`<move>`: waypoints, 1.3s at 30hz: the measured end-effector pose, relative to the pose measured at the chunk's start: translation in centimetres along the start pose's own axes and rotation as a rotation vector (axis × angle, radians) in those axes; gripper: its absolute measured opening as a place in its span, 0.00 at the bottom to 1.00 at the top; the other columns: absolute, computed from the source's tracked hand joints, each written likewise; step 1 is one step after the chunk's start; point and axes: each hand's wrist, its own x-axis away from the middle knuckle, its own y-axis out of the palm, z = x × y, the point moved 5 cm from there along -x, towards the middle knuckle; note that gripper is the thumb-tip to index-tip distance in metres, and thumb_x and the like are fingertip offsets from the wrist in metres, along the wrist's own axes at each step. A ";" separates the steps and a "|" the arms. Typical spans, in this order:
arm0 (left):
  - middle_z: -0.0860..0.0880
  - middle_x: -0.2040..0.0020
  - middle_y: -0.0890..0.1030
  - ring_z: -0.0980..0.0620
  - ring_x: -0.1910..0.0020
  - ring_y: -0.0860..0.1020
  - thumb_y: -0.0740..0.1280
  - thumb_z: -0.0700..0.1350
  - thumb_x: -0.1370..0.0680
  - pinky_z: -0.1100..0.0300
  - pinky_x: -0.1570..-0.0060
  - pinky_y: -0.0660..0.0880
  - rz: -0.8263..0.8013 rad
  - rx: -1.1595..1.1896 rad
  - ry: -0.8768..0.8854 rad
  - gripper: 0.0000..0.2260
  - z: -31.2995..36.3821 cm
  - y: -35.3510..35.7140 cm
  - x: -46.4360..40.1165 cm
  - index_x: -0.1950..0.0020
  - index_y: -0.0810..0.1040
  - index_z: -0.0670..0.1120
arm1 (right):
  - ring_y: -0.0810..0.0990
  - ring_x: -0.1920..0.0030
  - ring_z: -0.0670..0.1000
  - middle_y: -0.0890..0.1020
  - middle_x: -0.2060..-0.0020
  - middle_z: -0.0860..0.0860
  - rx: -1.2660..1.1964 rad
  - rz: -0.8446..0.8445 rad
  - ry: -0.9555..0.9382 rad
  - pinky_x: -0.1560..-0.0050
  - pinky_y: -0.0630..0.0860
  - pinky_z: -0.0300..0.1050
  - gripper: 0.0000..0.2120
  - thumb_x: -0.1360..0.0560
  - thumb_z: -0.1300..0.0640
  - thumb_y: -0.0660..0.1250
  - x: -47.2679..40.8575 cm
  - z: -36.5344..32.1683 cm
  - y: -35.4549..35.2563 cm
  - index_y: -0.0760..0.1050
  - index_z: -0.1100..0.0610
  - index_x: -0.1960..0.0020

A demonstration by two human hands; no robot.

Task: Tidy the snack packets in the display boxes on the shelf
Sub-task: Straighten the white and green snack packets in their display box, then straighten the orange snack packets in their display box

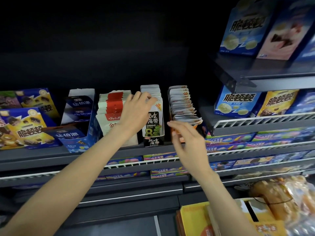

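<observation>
So both hands are up at the dark shelf (51,155) where three display boxes of snack packets sit side by side. Left hand (134,113) is reaching over the red and white packets (112,106) in the left box, and its fingers (150,97) are curled onto the tops of the packets in the middle box, the black and white seaweed box (153,133). Looks like it's pinching or pressing them, can't tell exactly which. Those middle packets (150,89) stand upright and pretty tightly packed.

Right hand (187,140) hovers just in front of the orange box (177,133) on the right, fingers loose and spread, holding nothing. The packets in that box (183,104) are fanned out and leaning, way messier than the other two.

Blue cookie boxes (75,120) sit further left on the same shelf, and a yellow carton (196,217) is down at the bottom right
</observation>
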 end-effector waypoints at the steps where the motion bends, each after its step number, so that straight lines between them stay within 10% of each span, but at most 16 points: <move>1: 0.47 0.45 0.79 0.44 0.47 0.76 0.74 0.42 0.30 0.51 0.49 0.70 0.059 0.077 0.008 0.19 0.1 -0.5 0.1 0.39 0.78 0.47 | 0.78 0.45 0.46 0.80 0.45 0.51 0.000 0.036 -0.048 0.44 0.74 0.36 0.14 0.22 0.62 0.60 -0.7 -0.1 -1.3 0.77 0.59 0.39; 8: 0.49 0.39 0.79 0.51 0.39 0.75 0.60 0.58 0.21 0.54 0.40 0.70 -0.033 0.592 0.080 0.20 4.5 -2.0 0.8 0.35 0.76 0.48 | 0.80 0.48 0.51 0.82 0.49 0.53 0.223 -0.057 -0.245 0.47 0.77 0.44 0.12 0.22 0.65 0.62 -10.5 2.2 -4.4 0.78 0.60 0.41; 16: 0.51 0.48 0.83 0.52 0.49 0.80 0.66 0.47 0.22 0.51 0.51 0.79 0.032 0.640 0.119 0.10 6.8 0.3 0.2 0.44 0.82 0.47 | 0.74 0.38 0.57 0.76 0.39 0.56 0.912 -0.525 -0.098 0.51 0.72 0.47 0.17 0.20 0.64 0.57 -18.2 8.4 2.6 0.72 0.55 0.33; 24: 0.53 0.49 0.84 0.54 0.50 0.80 0.66 0.54 0.23 0.53 0.52 0.79 -0.004 0.628 0.171 0.13 6.5 -0.2 -0.1 0.45 0.83 0.49 | 0.78 0.43 0.59 0.79 0.42 0.56 1.021 -0.622 -0.043 0.57 0.68 0.45 0.15 0.19 0.63 0.55 -18.4 9.0 3.2 0.73 0.55 0.36; 30: 0.55 0.47 0.82 0.57 0.48 0.79 0.62 0.64 0.26 0.53 0.47 0.78 -0.002 0.647 0.038 0.22 4.6 -0.4 -0.5 0.45 0.82 0.51 | 0.80 0.70 0.55 0.80 0.67 0.54 0.889 -0.120 -0.420 0.71 0.69 0.40 0.16 0.32 0.60 0.53 -17.1 4.3 0.0 0.80 0.58 0.60; 35: 0.57 0.38 0.73 0.59 0.39 0.72 0.69 0.56 0.26 0.57 0.39 0.72 0.220 0.854 -0.315 0.21 1.2 -1.7 -1.4 0.35 0.72 0.55 | 0.80 0.60 0.54 0.81 0.57 0.54 0.750 0.299 -0.529 0.72 0.68 0.41 0.09 0.28 0.63 0.63 -16.7 0.9 -4.7 0.80 0.58 0.51; 39: 0.55 0.32 0.70 0.59 0.34 0.70 0.72 0.54 0.29 0.63 0.38 0.68 0.219 1.134 -0.501 0.29 -1.1 -3.1 -1.3 0.32 0.65 0.54 | 0.78 0.59 0.48 0.80 0.56 0.51 0.234 0.329 -0.318 0.64 0.70 0.38 0.08 0.22 0.59 0.62 -16.3 0.1 -8.2 0.78 0.60 0.48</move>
